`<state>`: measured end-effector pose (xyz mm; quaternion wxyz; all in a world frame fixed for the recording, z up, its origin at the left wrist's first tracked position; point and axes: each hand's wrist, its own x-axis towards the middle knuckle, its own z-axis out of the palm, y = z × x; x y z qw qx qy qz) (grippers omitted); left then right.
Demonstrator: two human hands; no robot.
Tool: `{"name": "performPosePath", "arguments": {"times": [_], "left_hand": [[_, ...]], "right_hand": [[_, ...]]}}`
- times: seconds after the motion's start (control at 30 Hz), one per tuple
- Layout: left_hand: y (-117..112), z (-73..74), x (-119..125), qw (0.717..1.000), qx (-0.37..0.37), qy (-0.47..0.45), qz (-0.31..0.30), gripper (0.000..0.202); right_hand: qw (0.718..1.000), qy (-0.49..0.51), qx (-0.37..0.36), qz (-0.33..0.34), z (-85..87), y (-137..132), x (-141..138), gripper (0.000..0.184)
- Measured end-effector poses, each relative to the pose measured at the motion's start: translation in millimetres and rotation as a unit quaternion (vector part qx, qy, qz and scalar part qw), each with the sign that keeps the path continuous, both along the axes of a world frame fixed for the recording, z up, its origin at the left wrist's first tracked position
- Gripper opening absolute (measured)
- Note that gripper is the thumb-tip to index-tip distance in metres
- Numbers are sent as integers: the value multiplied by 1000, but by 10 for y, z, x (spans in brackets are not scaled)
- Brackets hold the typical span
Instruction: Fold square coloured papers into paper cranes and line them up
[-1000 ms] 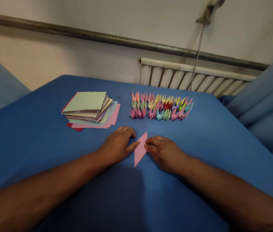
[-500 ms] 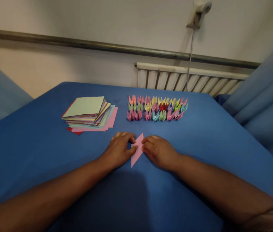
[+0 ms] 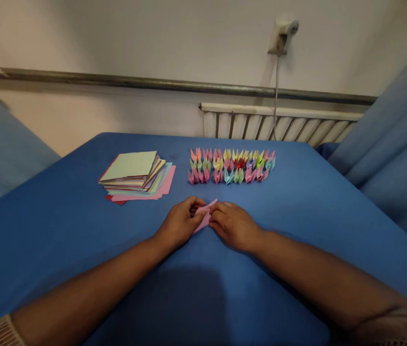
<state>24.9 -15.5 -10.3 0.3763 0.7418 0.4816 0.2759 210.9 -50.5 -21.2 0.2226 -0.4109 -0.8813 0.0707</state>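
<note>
A small folded pink paper [image 3: 204, 216] lies on the blue table [image 3: 297, 211] between my two hands. My left hand [image 3: 181, 221] pinches its left side with curled fingers. My right hand [image 3: 233, 224] grips its right side, fingers bent over the edge. Most of the paper is hidden under my fingers; only a narrow pink strip shows. Both forearms reach in from the bottom corners.
A stack of coloured square sheets [image 3: 134, 175] lies at the back left. Rows of several small folded paper figures [image 3: 231, 166] stand at the back middle. A radiator [image 3: 279, 122] and a metal rail [image 3: 117, 81] run along the wall. Blue fabric [image 3: 391, 144] hangs on the right.
Both hands have closed in over the pink paper, which showed as a long flat pointed shape before and is now mostly covered. The camera has tilted up slightly.
</note>
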Motion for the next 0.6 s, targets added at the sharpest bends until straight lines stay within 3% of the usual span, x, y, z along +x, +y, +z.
{"name": "performPosePath", "arguments": {"times": [0.1,0.2,0.27,0.33,0.43,0.53,0.6], "left_hand": [[99,21,-13,992,-33,-104,64,29],[210,105,-96,982,-79,-151,79,43],[257,159,-179,982,-119,-140,35,49],[277,186,-264,981,-154,-118,-27,50],[273,179,-367,976,-165,-91,-106,51],[268,168,-440,974,-139,-81,-160,51],[276,174,-477,974,-120,-76,-176,49]], "right_hand": [[991,129,1,-21,-22,29,23,9],[953,285,6,-103,-92,112,52,14],[920,359,-26,-156,-134,174,50,24],[897,390,-107,-179,-152,216,6,29],[889,361,-252,-123,-130,230,-153,29],[892,317,-314,-76,-84,236,-356,30],[872,330,-356,-67,-67,261,-461,33]]}}
